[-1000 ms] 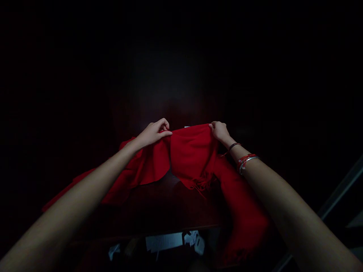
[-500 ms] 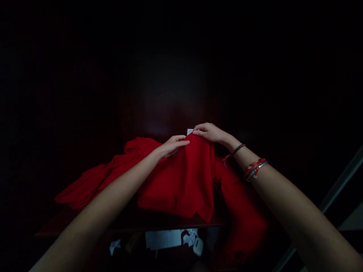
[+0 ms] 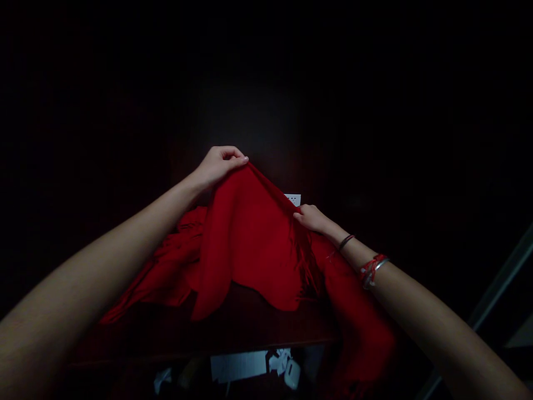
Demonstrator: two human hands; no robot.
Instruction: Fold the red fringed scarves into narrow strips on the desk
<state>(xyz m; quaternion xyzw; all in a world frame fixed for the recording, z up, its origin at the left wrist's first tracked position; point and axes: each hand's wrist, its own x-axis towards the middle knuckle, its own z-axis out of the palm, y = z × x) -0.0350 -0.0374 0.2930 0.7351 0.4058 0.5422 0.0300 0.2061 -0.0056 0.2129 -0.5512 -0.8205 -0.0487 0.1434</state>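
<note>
A red fringed scarf (image 3: 258,239) hangs in folds between my two hands. My left hand (image 3: 222,164) pinches its upper edge at a raised peak. Lower and to the right, my right hand (image 3: 312,218) grips the same edge, close to the dark red fringe. The edge runs taut and slanting from one hand to the other. More of the red cloth lies bunched at the left, and another length drapes down at the right over the front edge. Bracelets circle my right wrist and forearm.
Under the scarf is a dark reddish table (image 3: 250,328). Below its front edge are a white sheet (image 3: 239,366), crumpled white paper (image 3: 280,361) and a small white case (image 3: 292,374). A white card-like piece (image 3: 293,199) shows behind my right hand. Surroundings are very dark.
My left hand has risen and moved left, lifting the scarf's edge. My right hand has shifted slightly down and right. The hands are farther apart, and fringe now shows by my right hand.
</note>
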